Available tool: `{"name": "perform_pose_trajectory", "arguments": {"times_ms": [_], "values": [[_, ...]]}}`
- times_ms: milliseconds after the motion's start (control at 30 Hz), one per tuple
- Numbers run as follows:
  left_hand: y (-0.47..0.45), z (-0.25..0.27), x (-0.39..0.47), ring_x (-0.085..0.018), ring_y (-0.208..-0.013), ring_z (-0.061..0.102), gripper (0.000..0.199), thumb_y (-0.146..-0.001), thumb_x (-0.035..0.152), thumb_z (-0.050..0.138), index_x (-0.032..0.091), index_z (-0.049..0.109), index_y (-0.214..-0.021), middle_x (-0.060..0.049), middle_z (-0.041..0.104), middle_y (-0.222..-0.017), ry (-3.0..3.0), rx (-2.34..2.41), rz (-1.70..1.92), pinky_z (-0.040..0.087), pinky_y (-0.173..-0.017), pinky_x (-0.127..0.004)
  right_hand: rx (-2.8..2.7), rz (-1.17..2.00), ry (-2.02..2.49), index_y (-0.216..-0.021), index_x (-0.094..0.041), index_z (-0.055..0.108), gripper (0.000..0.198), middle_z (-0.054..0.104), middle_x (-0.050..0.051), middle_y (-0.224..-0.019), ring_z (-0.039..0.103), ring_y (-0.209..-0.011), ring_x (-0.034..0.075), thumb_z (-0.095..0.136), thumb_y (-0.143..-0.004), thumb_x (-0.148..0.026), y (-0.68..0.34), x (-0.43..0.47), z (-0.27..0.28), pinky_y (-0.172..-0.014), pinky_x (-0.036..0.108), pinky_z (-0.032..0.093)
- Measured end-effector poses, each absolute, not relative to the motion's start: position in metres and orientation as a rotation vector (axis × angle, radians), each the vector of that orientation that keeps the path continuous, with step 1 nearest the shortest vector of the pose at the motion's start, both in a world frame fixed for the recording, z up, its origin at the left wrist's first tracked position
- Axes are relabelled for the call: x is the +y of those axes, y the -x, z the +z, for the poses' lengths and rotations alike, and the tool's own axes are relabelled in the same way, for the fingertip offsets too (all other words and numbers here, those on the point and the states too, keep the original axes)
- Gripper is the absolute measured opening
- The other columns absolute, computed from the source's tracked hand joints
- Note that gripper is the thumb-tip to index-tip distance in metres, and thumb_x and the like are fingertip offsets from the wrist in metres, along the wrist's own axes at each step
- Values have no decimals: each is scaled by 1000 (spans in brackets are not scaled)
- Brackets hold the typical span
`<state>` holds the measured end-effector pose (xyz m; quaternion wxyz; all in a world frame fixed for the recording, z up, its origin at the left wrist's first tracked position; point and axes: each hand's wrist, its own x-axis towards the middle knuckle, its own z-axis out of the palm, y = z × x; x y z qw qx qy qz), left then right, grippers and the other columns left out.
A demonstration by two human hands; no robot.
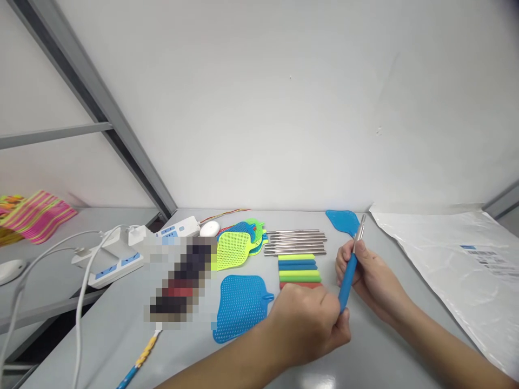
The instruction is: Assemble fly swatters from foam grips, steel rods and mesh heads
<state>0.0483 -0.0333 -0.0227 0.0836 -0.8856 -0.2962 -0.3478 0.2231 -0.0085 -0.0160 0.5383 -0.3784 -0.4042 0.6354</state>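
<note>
A blue fly swatter handle with a steel telescopic rod at its upper end slants up between my hands. My left hand is closed round its lower end. Higher up, my right hand grips it with thumb and fingers where blue meets steel. A blue swatter head lies behind the rod; whether they are joined I cannot tell. Left of my hands are another blue swatter head, a pile of coloured heads topped by a yellow one, a row of steel rods and several coloured grips.
A pixelated phone-like object with a patterned cable lies left. Beyond it are power strips, white cables and a round white object. A white plastic mailer covers the right side; a wall rises behind.
</note>
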Motion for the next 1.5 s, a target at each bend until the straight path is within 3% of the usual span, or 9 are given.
{"name": "perform_pose_trajectory", "arguments": {"times_ms": [400, 667, 833, 967, 1200, 1500], "values": [[-50, -25, -28, -12, -46, 51, 24, -78, 32, 56, 19, 49, -61, 3, 56, -54, 2768, -1045, -1022, 27, -44, -27, -974, 1504, 927, -75, -22, 53, 38, 46, -1, -67, 44, -62, 13, 43, -92, -54, -222, -7, -20, -58, 26, 41], [-45, -20, -29, -12, -53, 53, 21, -83, 31, 53, 20, 49, -66, 3, 60, -62, 3048, -1111, -751, 28, -48, -26, -970, 1346, 897, -81, -22, 58, 43, 51, 1, -70, 51, -64, 16, 39, -91, -59, -228, -8, -2, -60, 29, 46], [-50, -33, -35, -14, -54, 55, 29, -88, 45, 53, 19, 56, -75, 1, 64, -67, 3032, -1024, -748, 26, -46, -27, -920, 1165, 809, -73, -23, 49, 38, 39, -4, -62, 43, -56, 13, 46, -89, -57, -242, -2, 7, -57, 29, 46], [-49, -35, -34, -14, -55, 56, 28, -89, 44, 53, 18, 57, -76, 0, 64, -67, 3039, -977, -740, 29, -47, -27, -906, 969, 796, -68, -22, 46, 38, 27, -6, -59, 30, -52, 11, 49, -90, -54, -249, 7, 5, -57, 28, 43], [-49, -33, -34, -15, -55, 57, 25, -88, 40, 55, 18, 59, -75, 0, 64, -67, 3077, -958, -736, 31, -47, -25, -1084, 869, 879, -60, -23, 36, 46, 26, -5, -58, 30, -55, 13, 45, -91, -55, -242, 12, -6, -67, 33, 42], [-46, -31, -28, -14, -56, 57, 27, -89, 39, 52, 18, 59, -74, 0, 63, -66, 3076, -986, -813, 35, -50, -26, -1280, 819, 943, -61, -23, 36, 45, 30, -4, -58, 33, -57, 13, 39, -94, -52, -238, 11, -12, -76, 35, 42]]}}
